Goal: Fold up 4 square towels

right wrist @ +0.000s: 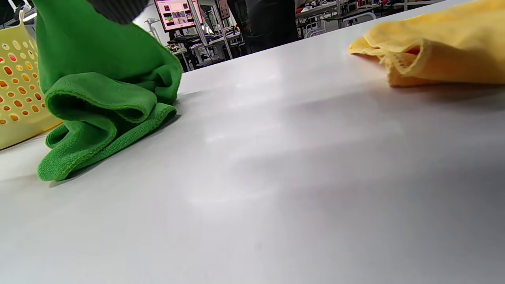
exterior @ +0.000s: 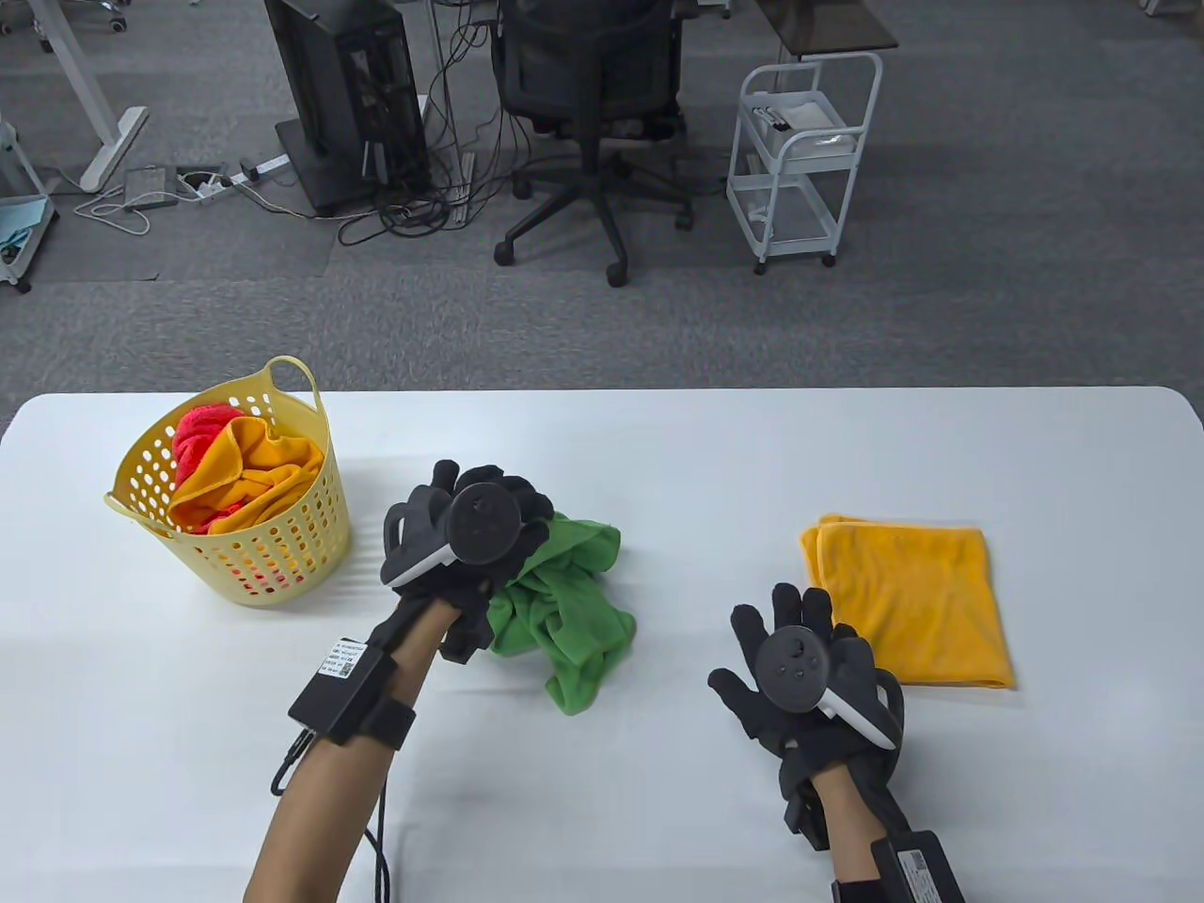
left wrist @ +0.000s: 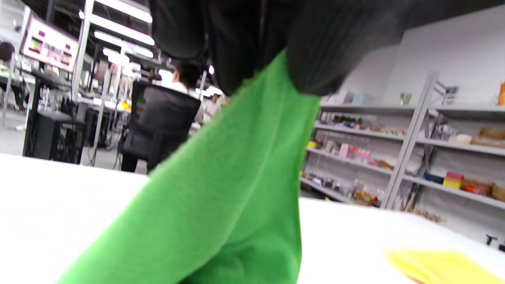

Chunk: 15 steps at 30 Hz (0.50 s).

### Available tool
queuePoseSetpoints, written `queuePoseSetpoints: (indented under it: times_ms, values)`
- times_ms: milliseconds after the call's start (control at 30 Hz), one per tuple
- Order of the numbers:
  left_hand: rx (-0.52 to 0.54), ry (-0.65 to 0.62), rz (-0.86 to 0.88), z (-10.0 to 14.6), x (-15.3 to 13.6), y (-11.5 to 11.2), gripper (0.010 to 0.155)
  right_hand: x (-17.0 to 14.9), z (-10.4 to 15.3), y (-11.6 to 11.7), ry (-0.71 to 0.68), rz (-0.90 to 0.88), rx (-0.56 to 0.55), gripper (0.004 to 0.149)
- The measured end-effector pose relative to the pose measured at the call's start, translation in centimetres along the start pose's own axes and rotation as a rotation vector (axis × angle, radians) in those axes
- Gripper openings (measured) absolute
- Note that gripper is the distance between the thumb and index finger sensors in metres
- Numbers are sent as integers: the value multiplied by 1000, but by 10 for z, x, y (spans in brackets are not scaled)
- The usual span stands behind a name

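Observation:
A crumpled green towel (exterior: 564,602) hangs from my left hand (exterior: 470,527), which grips its upper part above the white table (exterior: 658,451); its lower folds touch the table. In the left wrist view the green towel (left wrist: 221,189) drops from my gloved fingers (left wrist: 244,39). The right wrist view shows the green towel (right wrist: 98,106) bunched at the left. A folded yellow towel (exterior: 912,602) (right wrist: 438,51) lies flat at the right. My right hand (exterior: 790,658) rests open on the table just left of it, fingers spread, holding nothing.
A yellow perforated basket (exterior: 273,546) at the table's left holds an orange towel (exterior: 254,470) and a red towel (exterior: 199,435). Beyond the far table edge stand an office chair (exterior: 593,85), a white cart (exterior: 800,150) and a computer tower (exterior: 348,94).

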<state>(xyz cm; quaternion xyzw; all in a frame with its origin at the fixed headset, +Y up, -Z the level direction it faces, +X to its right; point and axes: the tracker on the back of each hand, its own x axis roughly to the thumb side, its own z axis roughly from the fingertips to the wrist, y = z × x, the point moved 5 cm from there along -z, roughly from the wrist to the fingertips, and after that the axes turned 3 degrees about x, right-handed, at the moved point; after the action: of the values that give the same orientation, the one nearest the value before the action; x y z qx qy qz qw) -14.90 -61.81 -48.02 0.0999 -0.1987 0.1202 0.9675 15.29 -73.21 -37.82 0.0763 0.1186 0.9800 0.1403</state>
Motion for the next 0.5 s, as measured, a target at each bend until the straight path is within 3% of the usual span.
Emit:
queuePoseSetpoints:
  times_ms: [233,367,500]
  values:
    - [102,-17,56,38,11,46,35,25,5,-1,-84,-8,-1,79]
    - [98,-43,85,56,18,52,34,72,9,-14,-210,-120,21,82]
    - [104,-72,125,65,24,58,34,129,7,-44,-340,-165,-78,80]
